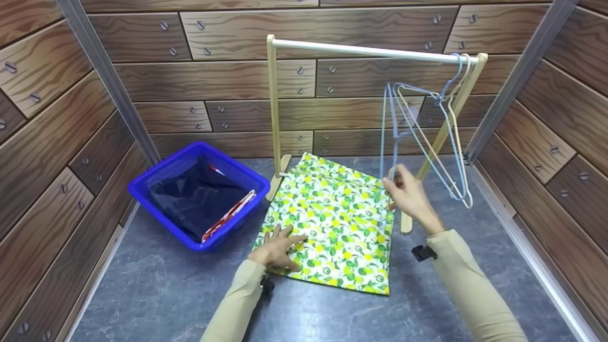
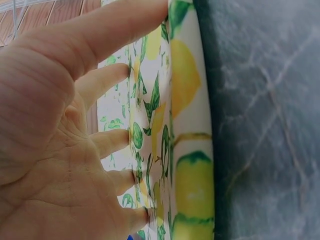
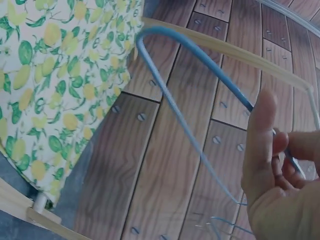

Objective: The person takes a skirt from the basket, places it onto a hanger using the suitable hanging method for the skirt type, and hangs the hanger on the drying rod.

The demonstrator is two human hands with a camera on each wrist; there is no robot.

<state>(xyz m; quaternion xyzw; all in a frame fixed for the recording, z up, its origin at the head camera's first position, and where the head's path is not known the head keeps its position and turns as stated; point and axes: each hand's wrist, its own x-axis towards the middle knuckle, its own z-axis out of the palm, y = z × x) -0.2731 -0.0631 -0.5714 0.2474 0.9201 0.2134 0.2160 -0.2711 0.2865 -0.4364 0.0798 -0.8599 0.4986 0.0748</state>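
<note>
Left hand (image 1: pixel 278 249): palm (image 2: pixel 60 175), wrist view only.

Under my left hand (image 1: pixel 278 249), the cloth (image 1: pixel 332 228) looks smooth. The hanger (image 3: pixel 218 74) in my right hand (image 1: pixel 411 192) has a smooth, glossy finish, like coated wire. My sleeve (image 1: pixel 475 289) is matt fabric. The basket (image 1: pixel 166 220) looks plastic; the post (image 1: pixel 274 109), smooth wood. The worktop (image 1: pixel 171 285) shines like polished stone; the wall (image 1: pixel 365 31) looks grained wood, the corner strip (image 1: pixel 105 76) metal.
</note>
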